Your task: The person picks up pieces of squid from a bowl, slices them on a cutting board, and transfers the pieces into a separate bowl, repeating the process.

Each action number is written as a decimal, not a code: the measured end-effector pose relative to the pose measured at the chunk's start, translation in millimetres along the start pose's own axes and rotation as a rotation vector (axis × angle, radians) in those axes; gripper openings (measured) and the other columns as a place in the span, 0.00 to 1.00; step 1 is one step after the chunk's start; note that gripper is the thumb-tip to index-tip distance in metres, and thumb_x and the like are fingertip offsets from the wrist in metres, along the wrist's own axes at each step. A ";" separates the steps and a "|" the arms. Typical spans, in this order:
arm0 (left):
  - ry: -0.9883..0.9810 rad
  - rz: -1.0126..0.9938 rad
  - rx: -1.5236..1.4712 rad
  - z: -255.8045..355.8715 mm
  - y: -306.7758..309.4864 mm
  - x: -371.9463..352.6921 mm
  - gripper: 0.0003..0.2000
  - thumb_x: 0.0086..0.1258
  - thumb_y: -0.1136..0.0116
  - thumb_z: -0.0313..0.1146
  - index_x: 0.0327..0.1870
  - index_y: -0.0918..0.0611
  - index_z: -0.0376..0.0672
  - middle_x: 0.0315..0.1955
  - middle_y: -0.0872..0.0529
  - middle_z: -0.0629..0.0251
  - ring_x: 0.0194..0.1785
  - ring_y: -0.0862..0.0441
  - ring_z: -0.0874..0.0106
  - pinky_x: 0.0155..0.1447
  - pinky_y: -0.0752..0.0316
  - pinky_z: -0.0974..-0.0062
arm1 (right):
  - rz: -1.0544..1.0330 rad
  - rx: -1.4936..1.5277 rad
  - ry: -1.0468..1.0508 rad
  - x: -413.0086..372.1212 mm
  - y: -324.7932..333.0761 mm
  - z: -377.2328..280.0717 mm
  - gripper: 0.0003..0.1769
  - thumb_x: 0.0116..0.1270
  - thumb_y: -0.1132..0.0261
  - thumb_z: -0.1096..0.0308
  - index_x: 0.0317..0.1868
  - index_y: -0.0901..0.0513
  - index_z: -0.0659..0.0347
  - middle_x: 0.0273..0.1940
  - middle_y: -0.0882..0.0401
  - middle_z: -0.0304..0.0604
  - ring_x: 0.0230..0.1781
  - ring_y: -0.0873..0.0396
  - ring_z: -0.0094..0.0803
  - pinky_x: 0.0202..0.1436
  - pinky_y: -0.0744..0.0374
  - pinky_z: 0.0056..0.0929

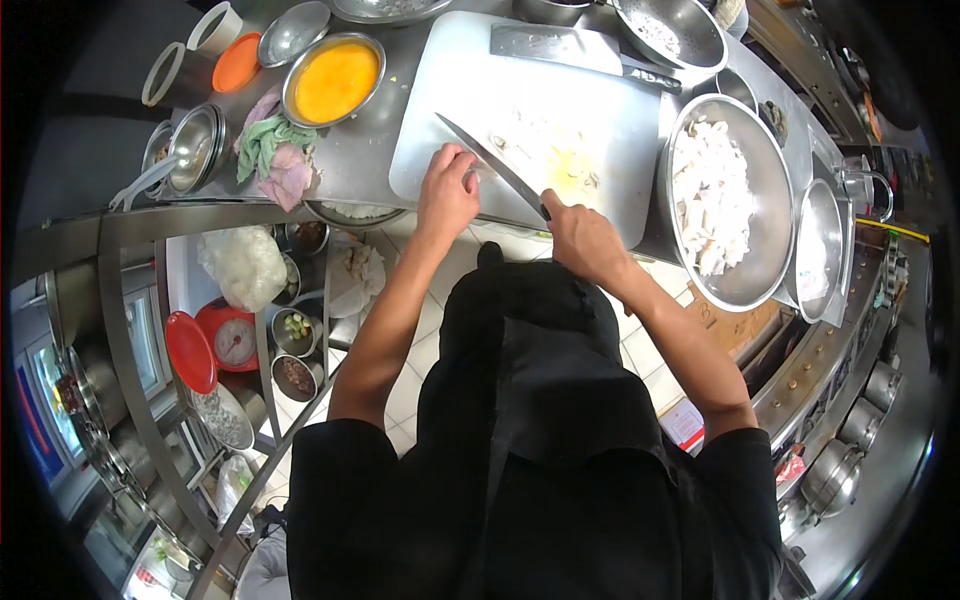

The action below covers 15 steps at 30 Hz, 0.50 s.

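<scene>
My right hand (590, 240) grips the handle of a kitchen knife (492, 162) at the near edge of a white cutting board (430, 120). The blade slants up and left over the board. My left hand (449, 196) is left of the blade, its fingers curled together at the board's near edge; what they hold, if anything, is hidden. Pale scraps and a yellowish wet patch (570, 168) lie on the board. A cleaver (555, 46) rests flat along its far side. To the right, a large steel bowl (765, 235) holds white cut pieces (712, 195).
Left of the board stand a bowl of orange-yellow liquid (335, 82), crumpled cloths (275, 150) and stacked steel bowls (195, 150). A colander (690, 40) sits at the far right. Below left, shelves hold a red scale (232, 338) and food containers (297, 330).
</scene>
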<state>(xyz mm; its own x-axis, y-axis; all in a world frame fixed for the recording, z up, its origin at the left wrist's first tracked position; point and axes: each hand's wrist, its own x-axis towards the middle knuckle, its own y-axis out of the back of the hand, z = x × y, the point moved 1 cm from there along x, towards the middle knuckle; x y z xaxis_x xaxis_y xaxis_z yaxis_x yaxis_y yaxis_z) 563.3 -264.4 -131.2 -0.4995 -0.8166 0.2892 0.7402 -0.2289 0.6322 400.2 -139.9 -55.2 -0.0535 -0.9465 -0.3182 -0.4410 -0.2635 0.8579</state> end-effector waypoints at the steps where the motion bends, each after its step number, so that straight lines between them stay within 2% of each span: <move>1: -0.028 0.021 0.023 0.1 -0.6 -1.4 0.12 0.53 0.40 0.19 0.40 0.21 0.36 0.43 0.24 0.56 0.47 0.24 0.54 0.50 0.27 0.63 | 0.006 0.013 0.009 0.8 -1.0 -0.5 0.11 0.64 0.42 0.73 0.44 0.33 0.66 0.23 0.22 0.63 0.29 0.22 0.60 0.34 0.26 0.55; 8: -0.069 0.060 0.051 2.6 0.0 -5.4 0.10 0.52 0.40 0.18 0.36 0.22 0.34 0.42 0.23 0.57 0.46 0.25 0.57 0.50 0.27 0.62 | 0.028 0.012 0.033 30.4 -11.2 7.5 0.11 0.64 0.43 0.72 0.45 0.34 0.65 0.23 0.23 0.62 0.29 0.22 0.60 0.34 0.27 0.55; 10: -0.063 0.070 0.055 2.9 -1.0 -5.5 0.09 0.52 0.40 0.18 0.36 0.22 0.34 0.42 0.23 0.57 0.46 0.25 0.56 0.50 0.27 0.62 | 0.028 -0.063 0.089 26.4 -6.5 12.4 0.13 0.58 0.47 0.77 0.45 0.33 0.64 0.24 0.22 0.59 0.27 0.21 0.56 0.32 0.24 0.52; 15: -0.039 0.097 0.042 4.5 -0.1 -5.3 0.09 0.52 0.40 0.18 0.34 0.23 0.35 0.41 0.23 0.57 0.46 0.25 0.56 0.49 0.27 0.62 | -0.080 -0.074 0.022 -16.1 -5.3 28.8 0.15 0.59 0.45 0.76 0.48 0.33 0.63 0.25 0.21 0.58 0.30 0.21 0.56 0.33 0.24 0.51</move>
<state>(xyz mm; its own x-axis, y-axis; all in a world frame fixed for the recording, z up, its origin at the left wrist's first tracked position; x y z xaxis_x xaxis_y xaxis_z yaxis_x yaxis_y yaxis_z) 563.9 -257.7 -129.5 -0.4438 -0.8125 0.3779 0.7668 -0.1261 0.6294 377.6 -117.9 -66.3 -0.0006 -0.9257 -0.3782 -0.3755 -0.3503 0.8581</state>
